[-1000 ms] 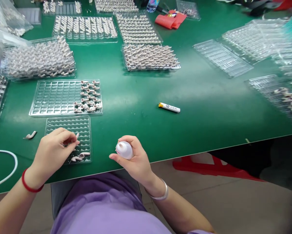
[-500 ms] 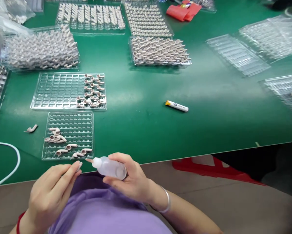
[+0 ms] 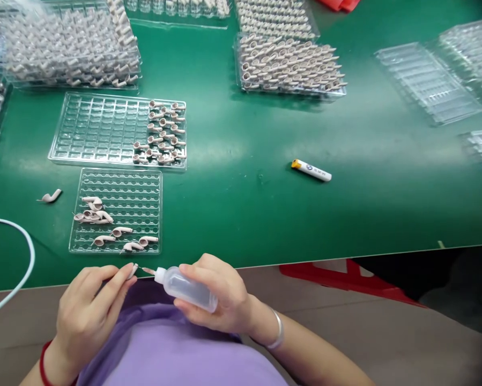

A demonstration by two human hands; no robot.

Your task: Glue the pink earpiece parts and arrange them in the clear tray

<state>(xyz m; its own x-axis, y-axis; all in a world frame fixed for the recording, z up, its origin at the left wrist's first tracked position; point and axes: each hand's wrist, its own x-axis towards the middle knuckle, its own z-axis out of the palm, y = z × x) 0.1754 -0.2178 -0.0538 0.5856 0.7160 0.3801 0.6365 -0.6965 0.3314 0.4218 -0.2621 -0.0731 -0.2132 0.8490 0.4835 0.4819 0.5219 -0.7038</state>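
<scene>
My left hand (image 3: 90, 313) pinches a small pale earbud shell (image 3: 133, 271) between its fingertips, which mostly cover it. Wrapped in my right hand (image 3: 220, 295) is a translucent squeeze bottle (image 3: 190, 289), tilted with its thin needle tip pointing left. The tip is close to the earbud shell; whether it touches cannot be made out. Just beyond my hands lies a clear plastic tray (image 3: 140, 201) with several loose earbud shells (image 3: 104, 240) on it. Behind that, a larger clear tray (image 3: 96, 128) carries rows of shells at its right end.
One shell (image 3: 51, 196) lies alone on the green table (image 3: 224, 214), near a white cable (image 3: 29, 252). A white lighter with a yellow top (image 3: 311, 170) is to the right. Filled trays (image 3: 289, 67) stand at the back, with clear trays (image 3: 429, 80) at right.
The view has shifted, so table items sit higher and mostly farther right in the picture. The bottle's needle tip is nearer the shell in my left hand. Both grips are the same.
</scene>
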